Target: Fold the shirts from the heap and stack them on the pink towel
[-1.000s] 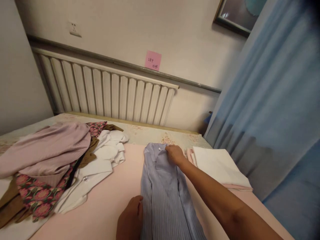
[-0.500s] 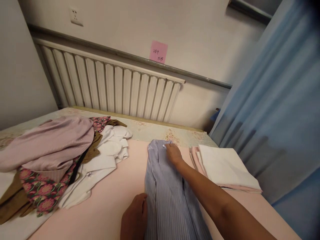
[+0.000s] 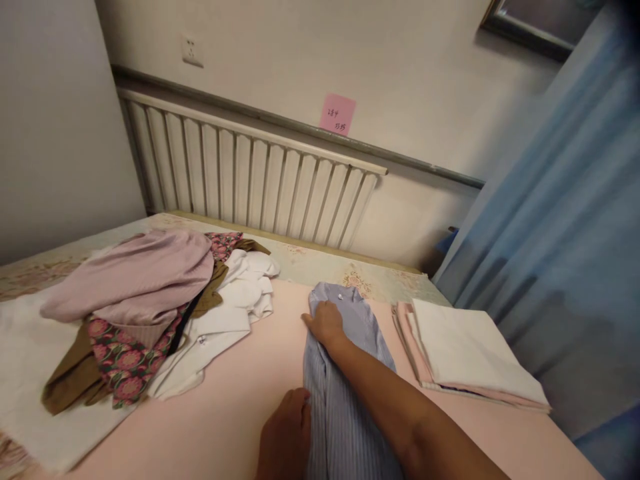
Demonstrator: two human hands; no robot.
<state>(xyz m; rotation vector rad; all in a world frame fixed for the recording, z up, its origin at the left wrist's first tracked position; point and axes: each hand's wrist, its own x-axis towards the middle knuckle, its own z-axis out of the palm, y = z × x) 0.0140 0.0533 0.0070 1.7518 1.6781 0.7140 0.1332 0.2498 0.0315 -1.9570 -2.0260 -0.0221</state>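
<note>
A blue-and-white striped shirt [image 3: 357,327] lies lengthwise on the bed, narrowed into a long strip, its collar end farthest from me. My right hand [image 3: 327,327] rests on the shirt's upper left side just below the collar, thumb stretched out to the left and apart from the fingers; the fingertips are partly hidden. Lower down, at the left edge of the same shirt, is my left hand [image 3: 286,437]. Its fingers are curled in against the fabric, and the picture's bottom edge cuts it off.
To the left is a loose heap of clothes: a pink top [image 3: 145,273], a floral garment [image 3: 133,363], brown cloth [image 3: 75,373] and white garments [image 3: 225,327]. A folded stack [image 3: 470,350] lies right. Behind are a radiator [image 3: 250,177] and a blue curtain [image 3: 555,200].
My right hand has moved from the right side of the collar to the left side, just below it. The shirt's upper right part now lies wider. My view has shifted slightly left.
</note>
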